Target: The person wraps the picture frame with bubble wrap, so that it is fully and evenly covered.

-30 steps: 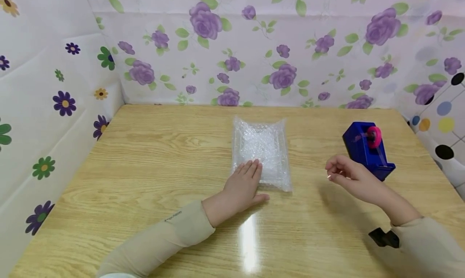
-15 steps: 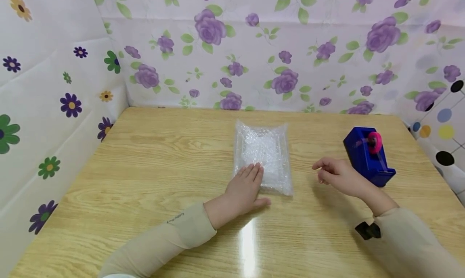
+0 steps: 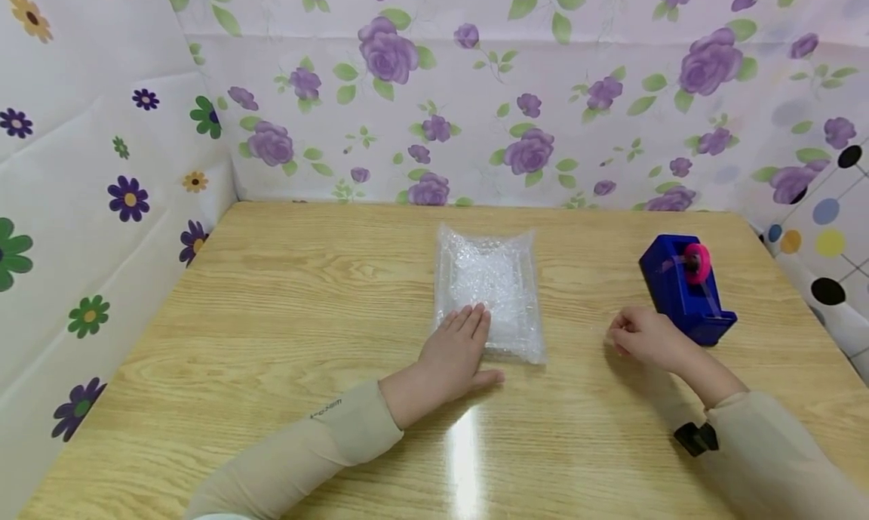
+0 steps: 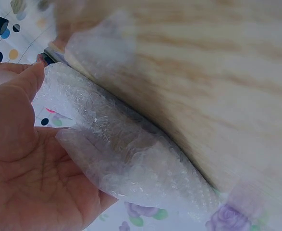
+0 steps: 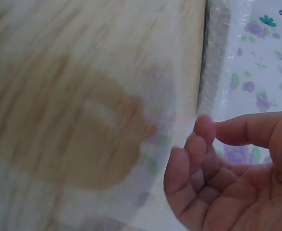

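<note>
A flat parcel in clear bubble wrap lies on the wooden table. My left hand rests with straight fingers on its near left part, the thumb spread out on the table side. In the left wrist view the bubble wrap bulges up beside the palm. My right hand is to the right of the parcel, low over the table. Its thumb and index fingertip pinch a small strip of clear tape, which shows only faintly. The other fingers curl in loosely.
A blue tape dispenser with a pink-cored roll stands just beyond my right hand. Flowered cloth hangs behind the table and along its left side; dotted cloth hangs at the right.
My right hand moved left towards the parcel, then slightly back right and lower, its thumb and index finger closing together. The left hand and the parcel have stayed in place.
</note>
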Demonstrator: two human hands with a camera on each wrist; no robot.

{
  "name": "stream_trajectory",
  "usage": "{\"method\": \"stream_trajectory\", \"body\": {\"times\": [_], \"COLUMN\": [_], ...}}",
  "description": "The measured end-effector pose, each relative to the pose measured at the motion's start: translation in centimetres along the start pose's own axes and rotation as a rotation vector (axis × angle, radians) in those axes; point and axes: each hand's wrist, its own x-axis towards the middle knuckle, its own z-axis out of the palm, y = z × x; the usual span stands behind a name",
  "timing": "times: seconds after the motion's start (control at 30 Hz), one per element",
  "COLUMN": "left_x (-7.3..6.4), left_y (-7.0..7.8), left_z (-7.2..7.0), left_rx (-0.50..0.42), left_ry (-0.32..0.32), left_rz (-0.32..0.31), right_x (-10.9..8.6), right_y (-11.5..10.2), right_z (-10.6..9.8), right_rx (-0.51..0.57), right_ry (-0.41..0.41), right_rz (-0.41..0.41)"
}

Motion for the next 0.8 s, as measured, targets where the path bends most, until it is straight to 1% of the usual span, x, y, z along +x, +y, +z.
{"method": "stream_trajectory", "body": {"times": [0.23,0.43,0.67,0.8], "left_x": [0.0,0.0,0.0,0.0], "left_y": [0.0,0.0,-0.1,-0.1], "left_z": [0.0,0.1,0.2,0.2], "left_rx": [-0.005,0.002,0.003,-0.001], "left_ry": [0.0,0.002,0.009,0.012], "left_rz": [-0.001,0.0,0.003,0.005], "right_x": [0.1,0.2,-0.1,-0.2], "right_y": [0.5,0.7,0.2,-0.3], "right_z": [0.1,0.3,-0.2,-0.5], "right_rx": [-0.044,-0.068,-0.083,-0.089], "right_ry": [0.011,0.019,0.083,0.12], "right_rz": [0.049,0.057,0.017,-0.041]}}
